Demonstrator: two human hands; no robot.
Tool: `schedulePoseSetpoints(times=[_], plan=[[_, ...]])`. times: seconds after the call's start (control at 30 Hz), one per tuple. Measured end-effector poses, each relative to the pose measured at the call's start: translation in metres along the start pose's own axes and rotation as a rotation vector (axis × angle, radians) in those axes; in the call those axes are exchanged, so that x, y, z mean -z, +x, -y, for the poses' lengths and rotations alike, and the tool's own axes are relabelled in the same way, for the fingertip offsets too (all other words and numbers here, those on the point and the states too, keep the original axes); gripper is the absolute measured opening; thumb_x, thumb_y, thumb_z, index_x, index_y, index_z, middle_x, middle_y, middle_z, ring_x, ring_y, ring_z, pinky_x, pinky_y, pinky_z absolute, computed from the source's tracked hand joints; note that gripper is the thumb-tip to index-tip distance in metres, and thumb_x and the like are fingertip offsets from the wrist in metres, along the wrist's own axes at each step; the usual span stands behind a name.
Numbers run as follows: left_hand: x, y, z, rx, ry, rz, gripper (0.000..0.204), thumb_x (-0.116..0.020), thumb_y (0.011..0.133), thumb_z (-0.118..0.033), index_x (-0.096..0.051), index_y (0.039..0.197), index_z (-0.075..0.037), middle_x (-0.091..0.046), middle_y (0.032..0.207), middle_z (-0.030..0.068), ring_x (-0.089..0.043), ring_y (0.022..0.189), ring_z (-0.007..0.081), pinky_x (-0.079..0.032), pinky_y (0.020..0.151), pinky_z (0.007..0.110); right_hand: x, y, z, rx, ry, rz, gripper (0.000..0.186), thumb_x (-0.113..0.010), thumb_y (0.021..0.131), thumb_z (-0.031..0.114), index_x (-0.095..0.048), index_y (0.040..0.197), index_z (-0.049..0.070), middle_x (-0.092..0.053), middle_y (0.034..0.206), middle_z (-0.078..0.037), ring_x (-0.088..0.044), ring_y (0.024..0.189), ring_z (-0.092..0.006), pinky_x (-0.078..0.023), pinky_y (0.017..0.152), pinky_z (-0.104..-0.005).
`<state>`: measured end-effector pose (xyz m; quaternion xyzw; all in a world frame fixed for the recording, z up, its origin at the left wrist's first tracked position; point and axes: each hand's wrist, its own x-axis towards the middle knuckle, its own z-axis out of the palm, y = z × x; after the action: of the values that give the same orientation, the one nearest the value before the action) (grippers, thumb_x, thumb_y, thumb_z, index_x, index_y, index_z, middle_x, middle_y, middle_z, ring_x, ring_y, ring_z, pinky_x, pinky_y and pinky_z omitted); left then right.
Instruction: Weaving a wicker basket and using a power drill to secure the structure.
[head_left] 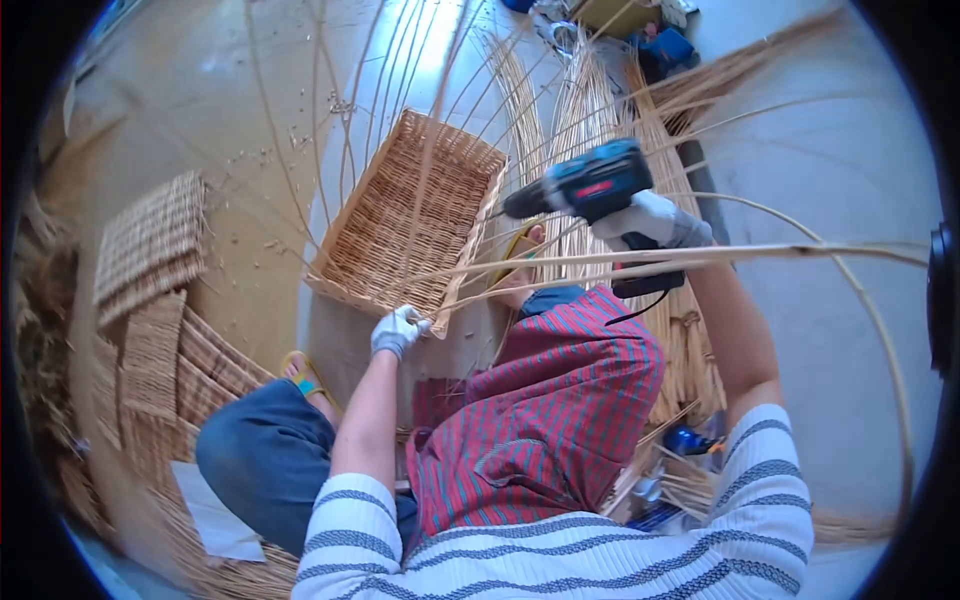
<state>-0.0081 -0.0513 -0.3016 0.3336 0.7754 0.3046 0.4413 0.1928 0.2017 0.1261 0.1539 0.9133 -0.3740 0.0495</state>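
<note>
My left hand (398, 331), in a white glove, pinches the near corner of a rectangular wicker basket (410, 215) that stands tilted on the floor. My right hand (655, 222), also gloved, grips a blue and black cordless drill (585, 186), its nose pointing left at the basket's right rim. Long thin willow rods (640, 260) run from the basket corner across to the right, passing under the drill. A red striped apron (545, 410) covers my lap.
Woven wicker panels (150, 240) lie stacked at the left. Bundles of straight willow rods (585, 100) lie on the floor beyond the basket and at the right. Loose rods arch over the pale floor. Blue tools (688, 440) sit by my right knee.
</note>
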Motion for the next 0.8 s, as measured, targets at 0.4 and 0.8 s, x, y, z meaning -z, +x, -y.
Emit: schedulePoseSetpoints(times=[0.4, 0.8], plan=[[0.015, -0.015, -0.015, 0.027, 0.148, -0.052, 0.041, -0.069, 0.081, -0.049, -0.066, 0.108, -0.018, -0.071, 0.107, 0.0105, -0.067, 0.1, 0.0323, -0.053, 0.085, 0.046, -0.01, -0.037, -0.043, -0.229, 0.594, 0.082, 0.021, -0.067, 0.085, 0.026, -0.064, 0.082, 0.005, -0.061, 0.064, -0.006, -0.059, 0.057, -0.0172, -0.048, 0.053, -0.0306], [0.02, -0.009, -0.011, 0.033, 0.034, 0.085, 0.046, -0.073, 0.078, -0.048, -0.069, 0.113, -0.019, -0.071, 0.113, 0.0098, -0.067, 0.105, 0.0292, -0.051, 0.09, 0.043, -0.259, -0.027, 0.0, -0.572, 0.0, 0.069, 0.04, -0.076, 0.082, 0.023, -0.065, 0.117, 0.007, -0.072, 0.099, -0.015, -0.07, 0.093, -0.0309, -0.054, 0.082, -0.0397]])
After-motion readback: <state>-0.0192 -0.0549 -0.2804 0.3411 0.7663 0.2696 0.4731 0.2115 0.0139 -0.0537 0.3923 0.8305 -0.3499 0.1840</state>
